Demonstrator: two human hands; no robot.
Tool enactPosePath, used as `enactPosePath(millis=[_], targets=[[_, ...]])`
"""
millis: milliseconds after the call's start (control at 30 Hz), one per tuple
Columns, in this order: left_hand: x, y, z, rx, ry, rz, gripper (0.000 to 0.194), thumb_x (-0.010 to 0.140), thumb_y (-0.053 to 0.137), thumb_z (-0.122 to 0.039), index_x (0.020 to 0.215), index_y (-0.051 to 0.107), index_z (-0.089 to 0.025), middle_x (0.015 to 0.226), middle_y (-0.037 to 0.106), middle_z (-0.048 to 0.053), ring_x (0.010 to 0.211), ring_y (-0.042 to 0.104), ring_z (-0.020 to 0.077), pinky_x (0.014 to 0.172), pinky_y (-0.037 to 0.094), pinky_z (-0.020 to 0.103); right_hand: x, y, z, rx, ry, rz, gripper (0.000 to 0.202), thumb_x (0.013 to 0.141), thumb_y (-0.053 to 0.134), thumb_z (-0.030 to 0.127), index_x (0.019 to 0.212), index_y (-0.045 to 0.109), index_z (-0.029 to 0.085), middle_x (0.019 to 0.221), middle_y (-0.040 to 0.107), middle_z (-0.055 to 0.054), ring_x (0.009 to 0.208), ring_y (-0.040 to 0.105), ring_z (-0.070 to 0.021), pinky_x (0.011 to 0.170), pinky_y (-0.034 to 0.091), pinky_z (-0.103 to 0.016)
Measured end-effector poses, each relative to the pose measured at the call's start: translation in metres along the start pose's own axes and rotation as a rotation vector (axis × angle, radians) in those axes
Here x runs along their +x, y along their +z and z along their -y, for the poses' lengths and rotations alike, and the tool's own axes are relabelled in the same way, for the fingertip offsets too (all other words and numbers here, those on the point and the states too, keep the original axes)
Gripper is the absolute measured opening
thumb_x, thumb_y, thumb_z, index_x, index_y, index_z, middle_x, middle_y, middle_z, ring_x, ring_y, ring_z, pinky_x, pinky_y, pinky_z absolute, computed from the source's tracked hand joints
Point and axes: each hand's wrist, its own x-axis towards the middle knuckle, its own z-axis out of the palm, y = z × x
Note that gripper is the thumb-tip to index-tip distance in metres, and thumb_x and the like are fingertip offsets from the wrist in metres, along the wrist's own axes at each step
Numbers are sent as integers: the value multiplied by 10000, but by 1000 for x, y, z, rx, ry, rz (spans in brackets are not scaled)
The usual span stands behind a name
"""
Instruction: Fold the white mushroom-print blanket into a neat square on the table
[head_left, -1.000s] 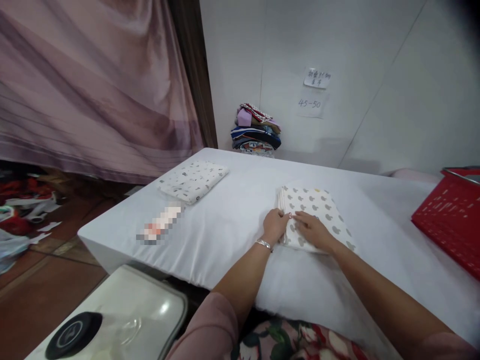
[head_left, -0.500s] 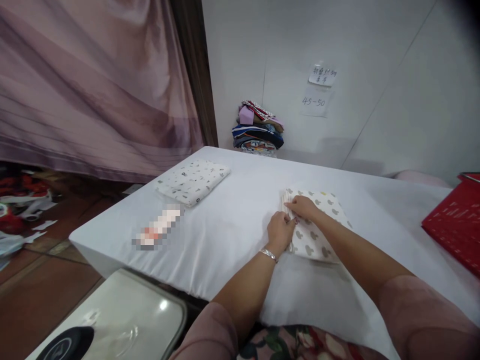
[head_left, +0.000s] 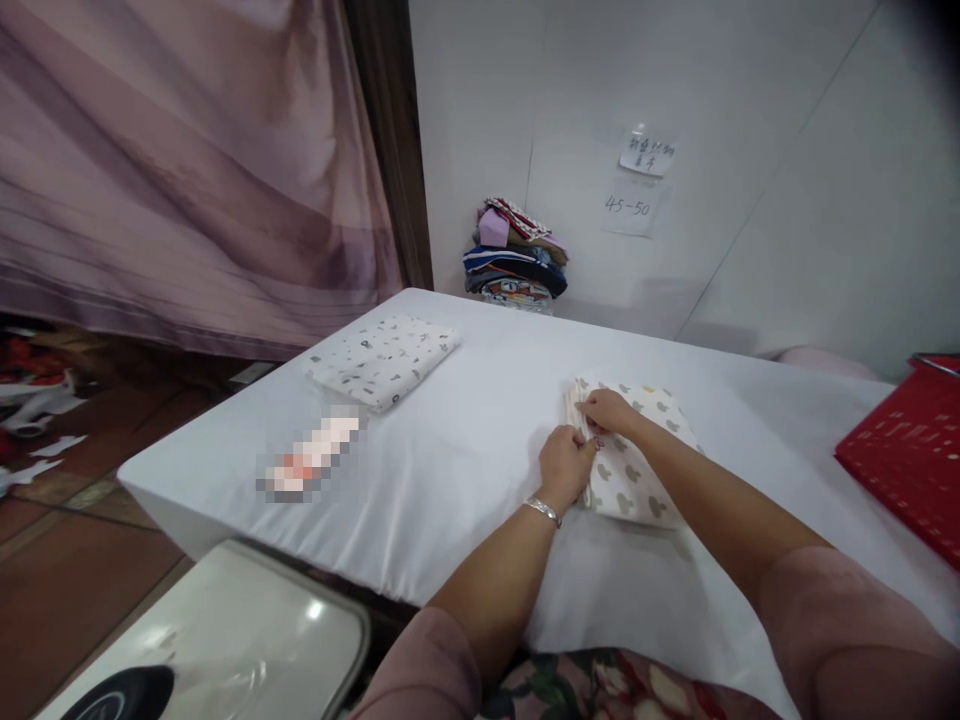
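A folded white cloth with grey shapes (head_left: 630, 480) lies on the white-covered table (head_left: 465, 450), right of the middle. My left hand (head_left: 566, 465), with a bracelet at its wrist, pinches the cloth's left edge. Just above it, my right hand (head_left: 606, 412) grips the same layered edge near the upper left corner. A small reddish mark shows on the cloth between the hands. Another folded white cloth with small dark prints (head_left: 386, 360) rests at the table's far left.
A blurred-out item (head_left: 311, 460) lies near the left edge. At right stands a red basket (head_left: 907, 450). Behind the table is a stack of folded fabrics (head_left: 516, 260). A pale lidded object (head_left: 270, 620) stands at lower left; a pink curtain (head_left: 202, 170) hangs behind.
Both hands keep their hold on the cloth's left edge and have barely moved. The camera view has shifted slightly.
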Motion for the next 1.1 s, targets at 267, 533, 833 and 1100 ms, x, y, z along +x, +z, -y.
enactPosePath(millis=[267, 533, 833, 1100], targets=[[1, 3, 3, -3, 3, -2, 167, 782, 601, -340, 716, 532, -203, 784, 599, -5, 737, 538, 132, 635, 367, 249, -2, -3, 1, 33, 16, 56, 267, 735, 516, 173, 468, 521, 157, 420, 560, -40, 381, 526, -119, 410, 404, -201], [3, 1, 2, -9, -34, 2, 206, 777, 601, -371, 687, 526, -201, 747, 591, -5, 706, 527, 130, 613, 352, 245, 3, 4, -5, 82, -43, 5, 203, 717, 431, 150, 585, 586, 140, 505, 616, -42, 439, 557, -108, 441, 416, -176], [2, -1, 1, 25, -43, 4, 191, 782, 598, -359, 723, 518, -197, 780, 587, 3, 720, 528, 131, 618, 352, 244, 2, 4, 4, 11, -23, 30, 270, 740, 454, 244, 558, 612, 122, 485, 607, -62, 401, 528, -115, 439, 396, -196], [2, -3, 0, 46, -64, -2, 235, 772, 606, -406, 842, 522, -198, 890, 578, 29, 769, 545, 149, 649, 370, 254, 0, -4, 16, -111, -22, 94, 277, 724, 493, 211, 482, 591, 120, 489, 615, -103, 515, 601, -165, 531, 430, -221]])
